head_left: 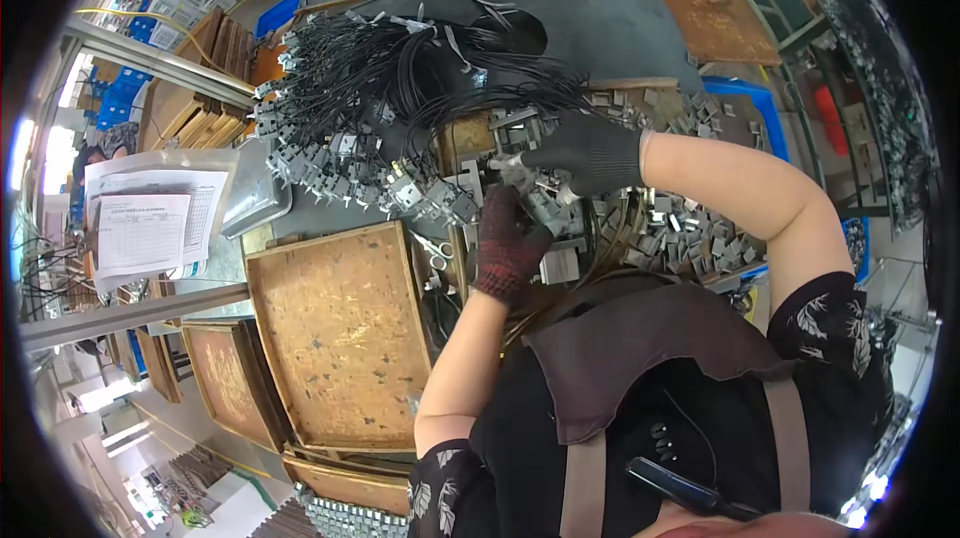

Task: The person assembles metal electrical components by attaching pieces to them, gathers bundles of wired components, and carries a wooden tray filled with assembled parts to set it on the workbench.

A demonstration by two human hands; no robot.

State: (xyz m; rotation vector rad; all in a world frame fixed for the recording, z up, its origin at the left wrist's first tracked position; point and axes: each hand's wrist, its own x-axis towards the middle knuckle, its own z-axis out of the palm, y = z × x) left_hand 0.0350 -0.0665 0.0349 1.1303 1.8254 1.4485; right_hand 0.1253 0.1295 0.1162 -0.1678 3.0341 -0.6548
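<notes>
Both hands are gloved and meet over the middle of the worktop (620,28). The left hand (508,246), in a dark red-flecked glove, comes up from below with its fingers curled around a small grey metal part (545,208). The right hand (590,153), in a dark grey glove, reaches in from the right and pinches the top of that same part, so the piece sits clamped between the two hands, just above the left and just under the right fingertips. The hands are close together, almost touching.

Just to the left of them lies a big bundle of black wires (400,73) ending in rows of grey metal connectors (330,163). To the right, a heap of loose metal pieces (690,228) fills a tray with a blue rim. A pair of scissors (435,250) lies beside the left wrist, next to an empty wooden tray (340,338). Further left stands a sheet of paper forms (145,228).
</notes>
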